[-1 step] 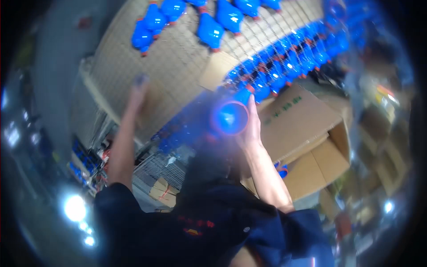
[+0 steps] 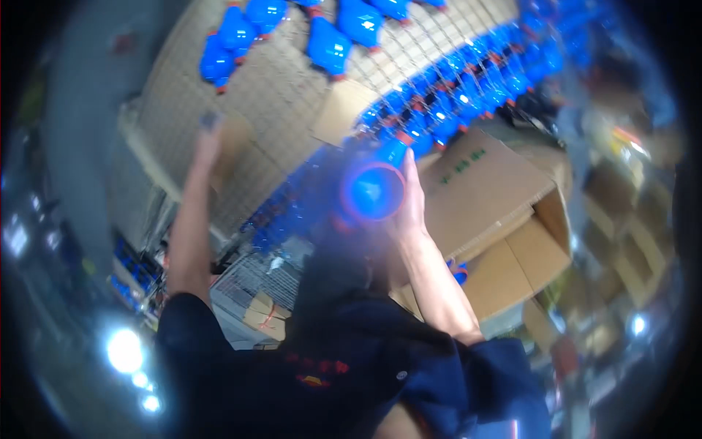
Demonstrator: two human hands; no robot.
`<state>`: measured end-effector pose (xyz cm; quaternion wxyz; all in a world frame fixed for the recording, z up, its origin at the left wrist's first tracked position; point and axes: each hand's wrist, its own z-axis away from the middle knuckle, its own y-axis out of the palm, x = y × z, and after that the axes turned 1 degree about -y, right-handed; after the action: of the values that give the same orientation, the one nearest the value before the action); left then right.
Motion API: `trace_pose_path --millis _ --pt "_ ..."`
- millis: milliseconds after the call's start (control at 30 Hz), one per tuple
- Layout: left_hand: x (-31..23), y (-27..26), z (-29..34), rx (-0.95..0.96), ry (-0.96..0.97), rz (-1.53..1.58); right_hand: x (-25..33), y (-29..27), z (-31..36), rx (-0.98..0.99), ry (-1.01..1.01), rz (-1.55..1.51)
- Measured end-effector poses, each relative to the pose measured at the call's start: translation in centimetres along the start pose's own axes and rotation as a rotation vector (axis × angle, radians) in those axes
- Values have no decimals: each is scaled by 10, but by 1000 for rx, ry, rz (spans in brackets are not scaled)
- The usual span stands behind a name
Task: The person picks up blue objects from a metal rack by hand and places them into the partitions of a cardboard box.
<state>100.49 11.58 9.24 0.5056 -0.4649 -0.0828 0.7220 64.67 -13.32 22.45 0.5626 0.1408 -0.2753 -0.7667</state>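
My right hand (image 2: pixel 411 197) is closed around a glossy blue piece with a red tip (image 2: pixel 395 150), near the front edge of the tan surface. A round blue glare covers part of that piece and the palm. My left hand (image 2: pixel 208 146) hovers over the left part of the tan surface (image 2: pixel 270 102). Its fingers are smeared, with a small dark patch at their ends that I cannot make out. Beyond it lie several blue bulb-shaped pieces with red tips (image 2: pixel 328 47). More blue pieces (image 2: pixel 468 99) stand in packed rows past my right hand.
Wire-like grid lines cross the tan surface. A small cardboard piece (image 2: pixel 342 111) lies on it. An open cardboard box (image 2: pixel 504 274) stands to the right, with a blue piece (image 2: pixel 458 273) beside its flap. A wire basket (image 2: pixel 256 282) and folded cardboard (image 2: pixel 265 316) are below.
The whole picture has shifted slightly, so everything appears a little further left. My right hand keeps its hold on the blue piece, and my left hand stays over the tan surface.
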Motion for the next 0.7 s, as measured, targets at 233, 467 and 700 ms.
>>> trace_pose_path --millis 233,467,700 --pt "-22 40 -129 -237 -52 -540 26 1 27 169 -122 164" --pt "-35 11 8 148 -272 65 32 -13 63 247 -191 228" --pt "-80 74 240 527 -418 764 53 -49 117 287 -230 142"
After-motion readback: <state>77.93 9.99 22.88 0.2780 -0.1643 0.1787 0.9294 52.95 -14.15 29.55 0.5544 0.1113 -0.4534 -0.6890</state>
